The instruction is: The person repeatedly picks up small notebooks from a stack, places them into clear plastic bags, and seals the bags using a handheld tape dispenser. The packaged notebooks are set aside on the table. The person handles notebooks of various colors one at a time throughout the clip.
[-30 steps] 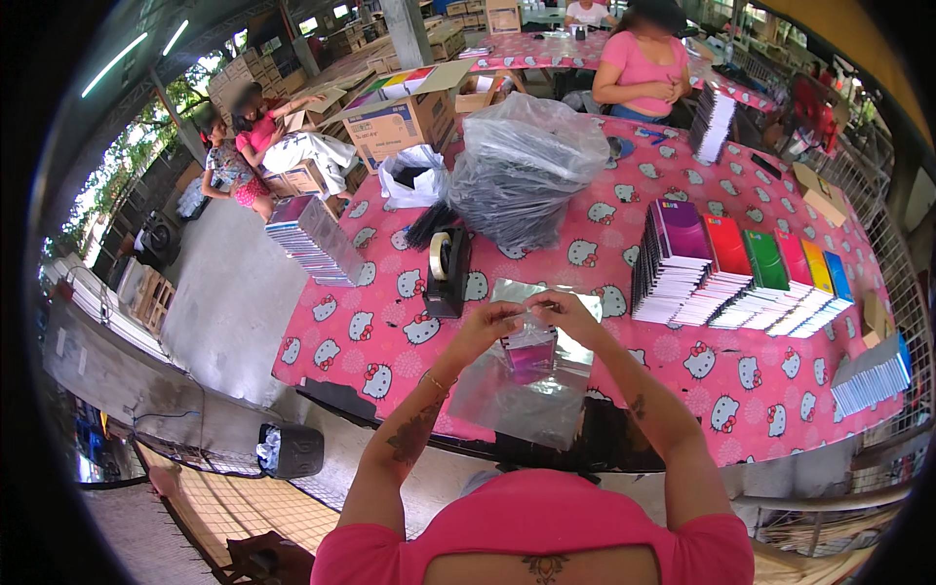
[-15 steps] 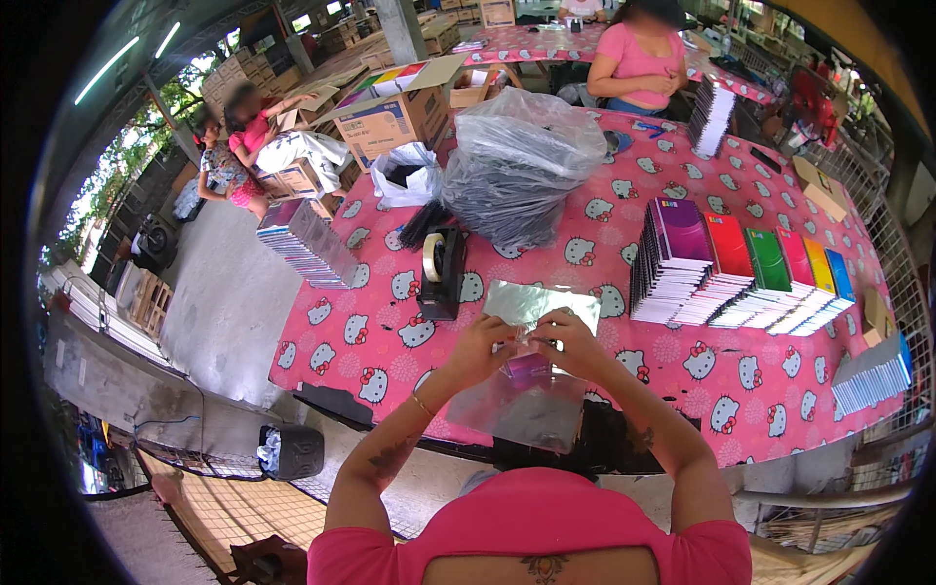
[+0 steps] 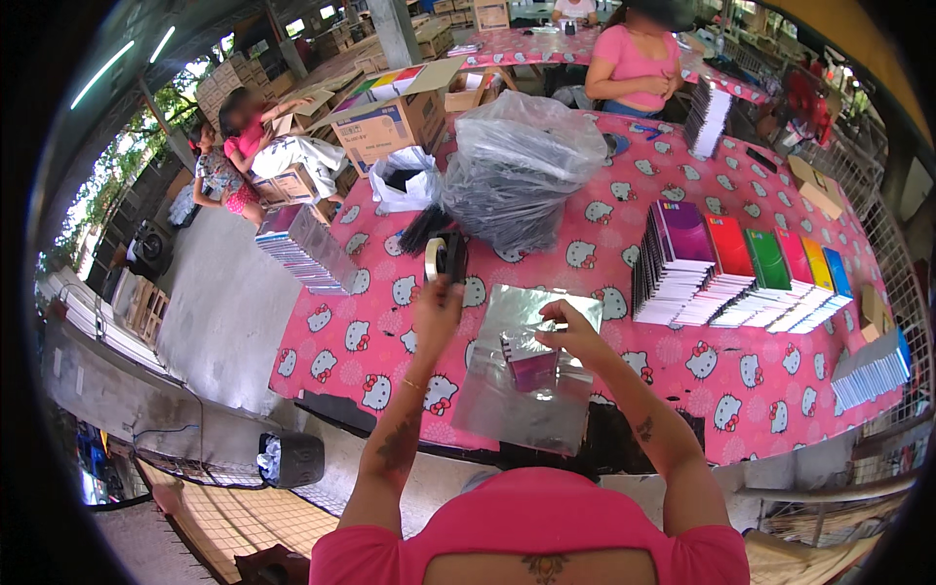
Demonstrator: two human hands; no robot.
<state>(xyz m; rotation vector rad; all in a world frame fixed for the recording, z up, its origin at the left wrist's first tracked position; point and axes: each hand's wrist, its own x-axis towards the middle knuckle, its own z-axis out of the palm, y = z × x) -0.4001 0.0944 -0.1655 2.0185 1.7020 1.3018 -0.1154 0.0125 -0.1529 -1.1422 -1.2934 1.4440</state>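
Note:
A small purple notebook point(image 3: 533, 371) with a spiral edge lies in front of me, partly covered by clear plastic film. Beneath it is a clear plastic sheet point(image 3: 507, 417). My right hand point(image 3: 573, 333) is at the notebook's far right corner, its bent fingers closed on the film. My left hand point(image 3: 438, 317) is at the near end of a black tape dispenser point(image 3: 455, 255), which carries a roll of tape point(image 3: 432, 261). The left fingers are drawn together there; whatever they grip is hidden.
Coloured notebook stacks point(image 3: 673, 263) stand to the right, a shorter blue stack point(image 3: 871, 370) near the right edge. A large plastic bag point(image 3: 522, 166) of dark strips and an open carton point(image 3: 390, 127) are farther back. More notebooks point(image 3: 304, 249) stand left. A person point(image 3: 639, 63) is across the table.
My left hand has left the notebook and moved left and away from me to the tape dispenser. My right hand stays by the film, shifted slightly. More of the notebook shows.

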